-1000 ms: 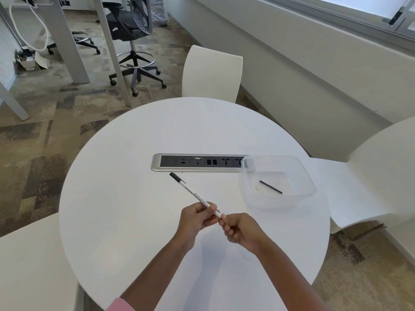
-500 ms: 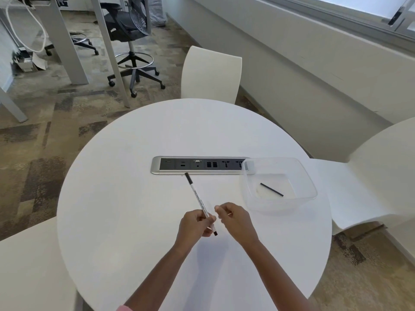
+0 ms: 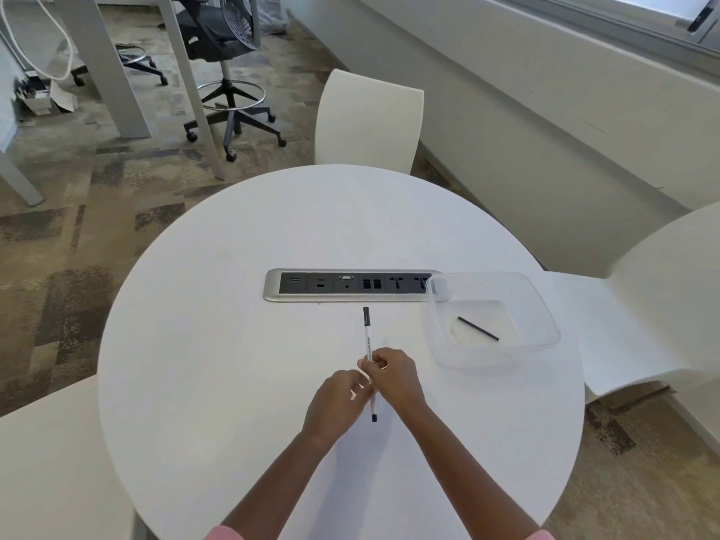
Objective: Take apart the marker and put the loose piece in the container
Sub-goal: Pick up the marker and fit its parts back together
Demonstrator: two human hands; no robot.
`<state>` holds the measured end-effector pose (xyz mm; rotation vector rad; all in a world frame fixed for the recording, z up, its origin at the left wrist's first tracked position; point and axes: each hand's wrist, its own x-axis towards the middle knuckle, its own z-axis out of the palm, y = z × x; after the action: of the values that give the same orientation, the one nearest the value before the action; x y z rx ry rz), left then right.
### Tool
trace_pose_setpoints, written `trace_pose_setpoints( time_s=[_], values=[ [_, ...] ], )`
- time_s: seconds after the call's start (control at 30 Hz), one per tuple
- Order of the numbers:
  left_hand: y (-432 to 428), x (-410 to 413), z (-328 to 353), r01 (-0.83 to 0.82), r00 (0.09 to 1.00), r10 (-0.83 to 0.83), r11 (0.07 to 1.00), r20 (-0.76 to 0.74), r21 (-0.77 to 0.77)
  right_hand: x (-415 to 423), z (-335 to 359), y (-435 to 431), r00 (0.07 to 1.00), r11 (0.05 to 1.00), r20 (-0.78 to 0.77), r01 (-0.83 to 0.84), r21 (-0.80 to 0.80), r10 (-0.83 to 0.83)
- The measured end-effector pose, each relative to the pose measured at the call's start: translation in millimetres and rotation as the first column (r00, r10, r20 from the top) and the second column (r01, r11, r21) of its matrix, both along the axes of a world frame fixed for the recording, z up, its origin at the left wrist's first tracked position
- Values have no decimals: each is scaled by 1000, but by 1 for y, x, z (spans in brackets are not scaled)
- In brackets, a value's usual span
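Note:
A thin white marker with a black cap at its far end and a black near tip points straight away from me over the round white table. My right hand is closed around its middle. My left hand sits just to the left, fingers touching the barrel's near half. A clear plastic container stands to the right, with a thin black stick lying on its bottom.
A silver and black power socket strip is set into the table beyond the marker, its right end under the container's corner. White chairs stand at the far side, the right and near left.
The marker has swung from pointing far-left to pointing straight away. My right hand has moved from the near end up onto the middle of the barrel, crossing close over my left.

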<state>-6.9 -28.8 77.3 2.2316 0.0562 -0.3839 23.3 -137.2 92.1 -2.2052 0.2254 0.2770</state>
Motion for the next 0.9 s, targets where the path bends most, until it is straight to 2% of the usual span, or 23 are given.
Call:
trace_pose_setpoints(
  time_s=[0.17, 0.27, 0.3, 0.37, 0.47, 0.6, 0.77, 0.9],
  values=[
    [10, 4, -19, 41, 983, -87, 963, 163, 268, 8, -9, 5, 999, 995, -54, -3, -98, -3],
    [13, 8, -24, 64, 984, -137, 869, 115, 490, 11, -17, 10, 997, 981, -73, -30, -190, 17],
    [15, 11, -24, 48, 980, -143, 849, 140, 526, 12, -18, 11, 997, 977, -78, -40, -211, 24],
    [19, 15, -32, 53, 974, -166, 833, 158, 550, 14, -21, 13, 995, 971, -91, -53, -233, 33],
    [25, 17, -44, 117, 985, -165, 841, 44, 528, 16, -26, 15, 994, 960, -104, -68, -273, 41],
    [29, 18, -51, 83, 986, -147, 834, 75, 546, 17, -32, 16, 992, 949, -122, -77, -304, 41],
    [31, 20, -52, 98, 985, -157, 845, 68, 526, 18, -34, 18, 990, 960, -142, -56, -274, 17],
    [36, 23, -55, 156, 982, -190, 836, 9, 526, 18, -34, 20, 990, 966, -142, -43, -256, 6]
  ],
)
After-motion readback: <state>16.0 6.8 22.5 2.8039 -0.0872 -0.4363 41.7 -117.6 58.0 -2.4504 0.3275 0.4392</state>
